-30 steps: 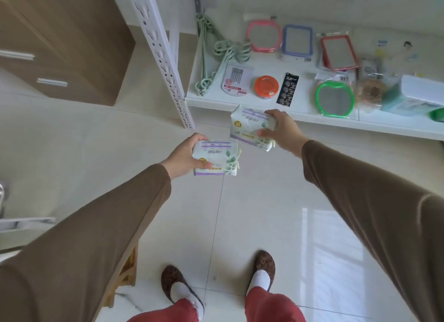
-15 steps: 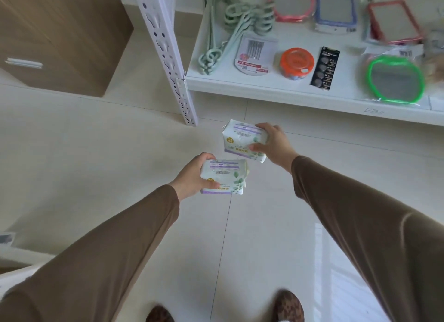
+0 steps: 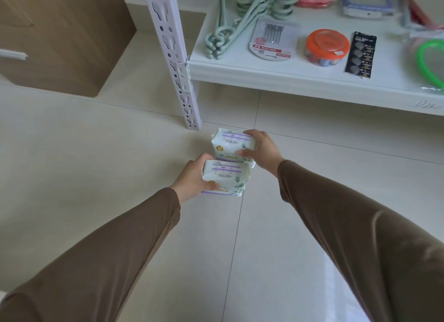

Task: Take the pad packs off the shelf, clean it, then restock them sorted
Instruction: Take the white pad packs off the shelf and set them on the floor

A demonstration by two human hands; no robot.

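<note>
So this looks like the unloading step; both hands are out low over the tiled floor (image 3: 96, 153), each with a pack. The left hand (image 3: 192, 177) is wrapped around the near pad pack (image 3: 224, 177), thumb on the front face, and the right hand (image 3: 260, 148) grips the far pad pack (image 3: 228, 143) from its right end; the two packs sit just beside each other, maybe touching at the edges (can't tell if either is on the tiles yet). My guess for the next move: set them down flat next to each other and let go, then head back for more or for a cloth.

Print on the packs is too small to read; purple bands, green leaf art, a yellow round badge. Further back on the white shelf (image 3: 276, 81): mint hangers (image 3: 230, 23), a card reading "EAR PICK" (image 3: 271, 40), an orange-lidded tub (image 3: 325, 47), a button-battery strip (image 3: 360, 54); scribbled writing on the shelf lip, not legible.
</note>
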